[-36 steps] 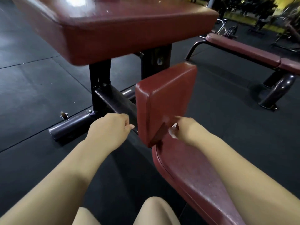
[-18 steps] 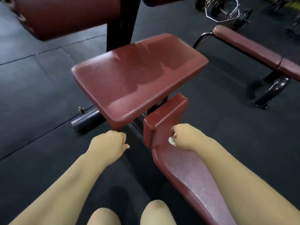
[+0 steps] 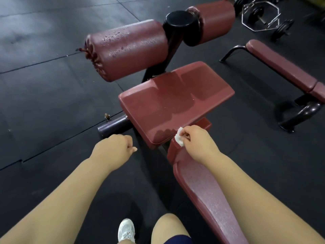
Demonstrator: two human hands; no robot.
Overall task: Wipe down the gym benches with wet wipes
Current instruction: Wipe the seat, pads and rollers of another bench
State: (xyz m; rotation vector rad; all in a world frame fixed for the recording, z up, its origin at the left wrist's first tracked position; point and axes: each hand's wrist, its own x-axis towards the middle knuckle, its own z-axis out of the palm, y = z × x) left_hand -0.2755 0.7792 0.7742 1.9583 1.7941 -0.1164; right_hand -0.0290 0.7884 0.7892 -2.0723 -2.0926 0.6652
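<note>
A dark red padded seat (image 3: 175, 101) stands in the middle of the view, its surface streaked wet. Below it a long red back pad (image 3: 202, 187) runs toward me. My right hand (image 3: 197, 143) pinches a small white wet wipe (image 3: 179, 139) at the upper end of the back pad, just under the seat's near right corner. My left hand (image 3: 114, 147) hangs in a loose fist over the floor left of the seat and holds nothing. Two red roller pads (image 3: 126, 50) sit on a black post behind the seat.
A second red bench (image 3: 281, 67) on black legs stands at the right. A hex bar with weight plates (image 3: 260, 16) lies on the floor at the top right. A metal base tube (image 3: 112, 126) sticks out left of the seat. Black rubber floor mats (image 3: 44, 94) surround everything.
My view has risen, so the seat top and roller pads now show from above. My right hand has lifted with the wipe from the pad's side to its upper end near the seat corner.
</note>
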